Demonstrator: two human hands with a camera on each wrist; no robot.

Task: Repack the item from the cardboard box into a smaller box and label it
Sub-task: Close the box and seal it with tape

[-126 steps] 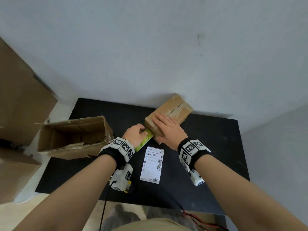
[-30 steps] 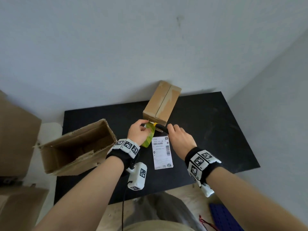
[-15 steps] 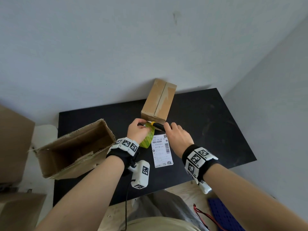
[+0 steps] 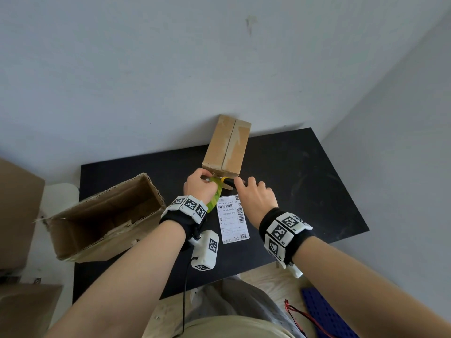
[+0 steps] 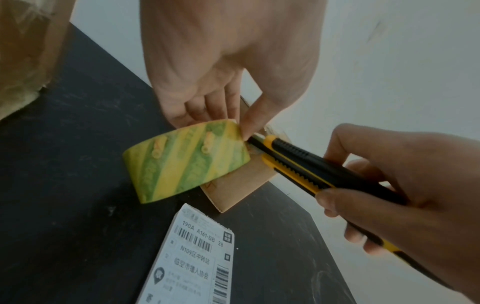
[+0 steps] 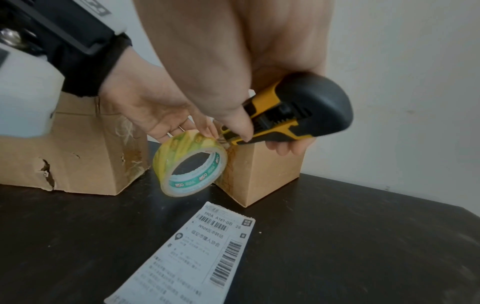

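The small brown box [image 4: 227, 147] stands shut at the back of the black table [image 4: 305, 186], tape along its top seam. My left hand [image 4: 199, 185] grips the green-yellow tape roll [image 5: 187, 158] against the box's near end [image 6: 262, 172]. My right hand [image 4: 253, 193] grips a yellow-black utility knife [image 5: 306, 164], its tip at the tape between roll [image 6: 189, 164] and box. The knife [image 6: 293, 115] fills the right palm. A white shipping label [image 4: 233, 219] lies flat on the table below both hands. The big cardboard box [image 4: 107, 215] lies open on its side at the left.
A grey wall rises right behind the small box. More brown cardboard [image 4: 17, 208] stands at the far left, off the table. A blue pegboard [image 4: 327, 313] and red wire [image 4: 300, 313] lie on the floor at the lower right.
Since 4.2 s ago my right hand left the small box's top and now holds the knife at the tape. Over the last second both hands barely moved; the head view shifted.
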